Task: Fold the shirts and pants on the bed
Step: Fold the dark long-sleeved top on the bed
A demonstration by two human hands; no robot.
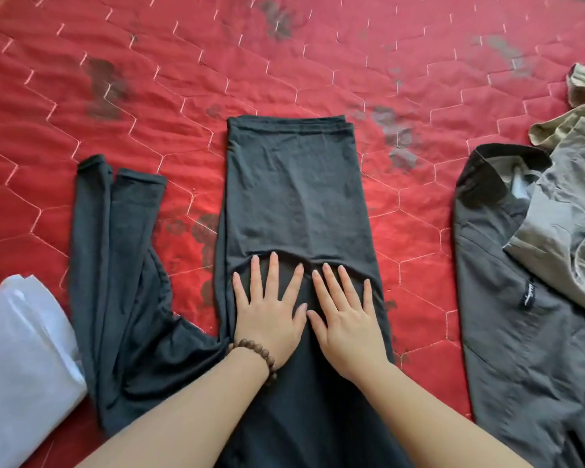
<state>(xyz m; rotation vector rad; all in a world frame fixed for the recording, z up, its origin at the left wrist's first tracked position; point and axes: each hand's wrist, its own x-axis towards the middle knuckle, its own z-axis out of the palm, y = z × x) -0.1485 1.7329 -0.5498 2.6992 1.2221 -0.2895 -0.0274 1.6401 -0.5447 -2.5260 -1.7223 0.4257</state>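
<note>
Red quilted bed (318, 62) lies under us; our left hand (267, 312) and right hand (347, 327), fingers flat and released, press the dark shirt (294, 184) at centre. Grey pants (520, 332) lie at three o'clock.

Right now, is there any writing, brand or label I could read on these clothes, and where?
Small black tag on the grey garment at the right: white script, too blurred to read.
No other text shows on the dark shirt, the white cloth or the red quilt.
</note>
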